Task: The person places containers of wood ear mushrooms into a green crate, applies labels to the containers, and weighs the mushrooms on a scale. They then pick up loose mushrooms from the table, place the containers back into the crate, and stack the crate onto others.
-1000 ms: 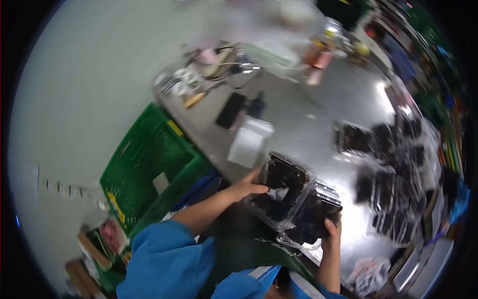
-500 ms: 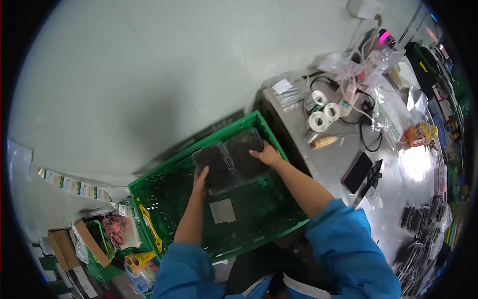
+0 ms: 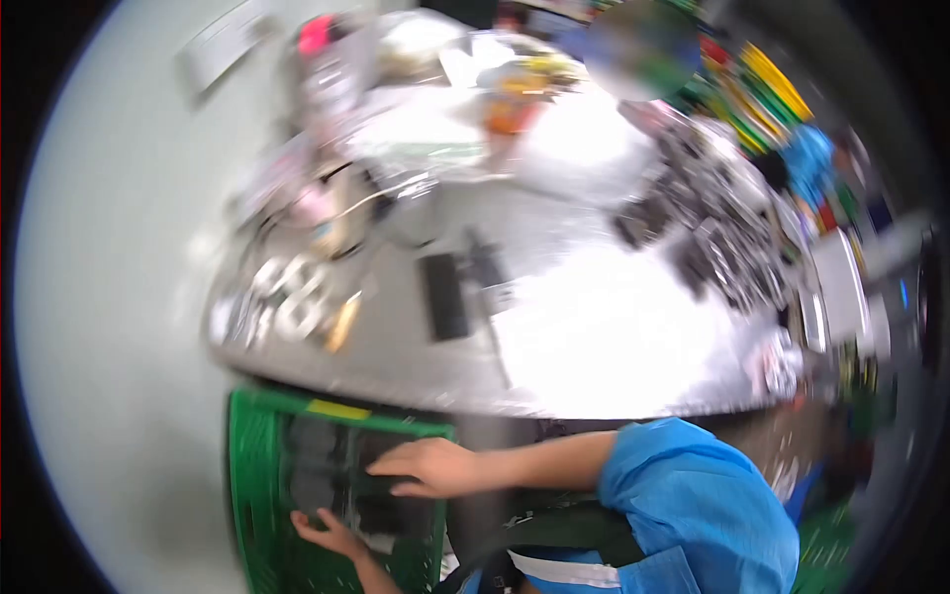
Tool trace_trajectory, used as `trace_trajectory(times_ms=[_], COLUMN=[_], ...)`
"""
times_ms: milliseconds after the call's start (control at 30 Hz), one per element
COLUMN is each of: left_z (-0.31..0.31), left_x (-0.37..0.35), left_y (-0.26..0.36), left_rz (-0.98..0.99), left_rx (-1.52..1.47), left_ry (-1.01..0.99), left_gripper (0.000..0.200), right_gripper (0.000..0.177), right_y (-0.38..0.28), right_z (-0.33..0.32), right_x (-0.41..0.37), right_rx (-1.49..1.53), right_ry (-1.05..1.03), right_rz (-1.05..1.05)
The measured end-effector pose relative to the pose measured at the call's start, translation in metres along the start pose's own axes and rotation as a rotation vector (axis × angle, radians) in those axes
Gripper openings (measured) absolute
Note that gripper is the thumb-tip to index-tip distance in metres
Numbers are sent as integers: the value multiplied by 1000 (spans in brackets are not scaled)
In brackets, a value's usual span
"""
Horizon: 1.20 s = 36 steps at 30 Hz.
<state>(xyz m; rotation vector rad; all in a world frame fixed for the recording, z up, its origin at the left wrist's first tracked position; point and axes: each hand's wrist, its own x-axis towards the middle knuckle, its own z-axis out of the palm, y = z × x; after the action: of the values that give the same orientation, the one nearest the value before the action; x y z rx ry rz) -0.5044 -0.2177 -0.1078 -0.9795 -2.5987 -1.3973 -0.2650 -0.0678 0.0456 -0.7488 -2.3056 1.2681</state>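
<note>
From my feed, the steel bench (image 3: 391,368) spans the view toward twelve o'clock, with the green crate (image 3: 238,475) at seven o'clock, below its edge. Two dark-filled clear containers (image 3: 313,485) lie side by side inside the crate; my right hand (image 3: 431,467) is over the three o'clock one, fingers spread, and my left hand (image 3: 331,535) is by the other's six o'clock end, fingers apart, though blur hides whether either touches

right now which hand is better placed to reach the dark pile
Probably right: the right hand is nearer the table and its right-side dark pile; the left hand is lower, farther left.
</note>
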Motion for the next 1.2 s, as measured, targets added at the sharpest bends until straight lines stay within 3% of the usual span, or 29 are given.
trace_trajectory(times_ms=[67,100,167,200,233,267,300,333,367,400,467,533,567,600,633,667,700,733,767,833,867,900,933,967,1000,1033,1067,1100,1200], left_z=[46,75,143,177,225,268,318,367,404,426,458,460,419,414,376,329,303,272,241,258,291,326,362,399,420,455,484,507,442], left_x=[17,1,-55,-86,-122,-157,-186,-211,-236,-252,-269,-282,-290,-299,-307,-310,-322,-327,-321,-333,-343,-364,-391,-418,-437,-460,-487,-502,-475], left_y=[146,212,339,398,444,492,537,577,605,621,636,619,610,569,536,518,481,469,464,503,525,557,591,619,653,658,647,644,667], left_rz=[50,159,545,642,927,1063,1121,1110,1094,1101,1056,982,601,655,255,284,90,278,357,563,623,689,584,433,680,550,683,434,-135], left_rx=[-486,-571,-620,-614,-613,-596,-646,-531,-416,-406,46,-111,-342,-384,-329,-171,-433,-344,29,-162,-271,-302,-342,-321,61,-138,-290,-159,-499], left_ry=[-345,-594,-999,-1225,-1193,-1145,-1125,-1029,-936,-947,-1323,-1584,-1850,-1830,-1941,-1841,-1837,-1699,-1645,-1378,-1233,-1229,-1344,-1434,-1497,-1756,-1505,-1613,-1805], left_gripper=[39,32,30,34,36,39,43,50,56,56,72,84,86,92,95,98,97,95,89,74,69,65,64,69,76,76,68,62,53], right_gripper=[48,49,56,60,65,72,80,90,93,97,102,103,89,75,64,63,63,64,64,65,65,64,65,73,78,72,67,58,31], right_y=[28,61,196,167,161,170,176,202,208,202,176,169,170,177,157,146,143,138,145,139,147,167,219,237,265,284,295,287,296], right_z=[-78,-117,-227,-291,-339,-384,-427,-452,-464,-474,-455,-413,-388,-349,-325,-296,-258,-241,-244,-284,-335,-386,-421,-476,-505,-519,-527,-531,-517], right_x=[-80,-142,-302,-332,-369,-402,-424,-446,-458,-457,-452,-468,-481,-502,-506,-513,-525,-534,-550,-569,-579,-586,-605,-603,-595,-587,-579,-567,-568], right_rx=[-207,-422,-33,-614,-1016,-898,-738,-921,-870,-820,-913,-720,-505,-440,-29,120,93,65,71,-228,-88,-114,-92,244,327,386,447,594,844], right_ry=[347,792,1344,1643,1590,1489,1252,1064,969,868,803,826,851,981,1088,1163,1148,1131,1128,1113,1364,1491,1625,1596,1715,1733,1738,1866,2025], right_rz=[190,389,606,573,749,864,1091,1195,1239,1278,1224,1322,1400,1257,1169,1061,1069,1080,1080,1031,997,1064,1043,1178,1148,1080,1023,914,578])
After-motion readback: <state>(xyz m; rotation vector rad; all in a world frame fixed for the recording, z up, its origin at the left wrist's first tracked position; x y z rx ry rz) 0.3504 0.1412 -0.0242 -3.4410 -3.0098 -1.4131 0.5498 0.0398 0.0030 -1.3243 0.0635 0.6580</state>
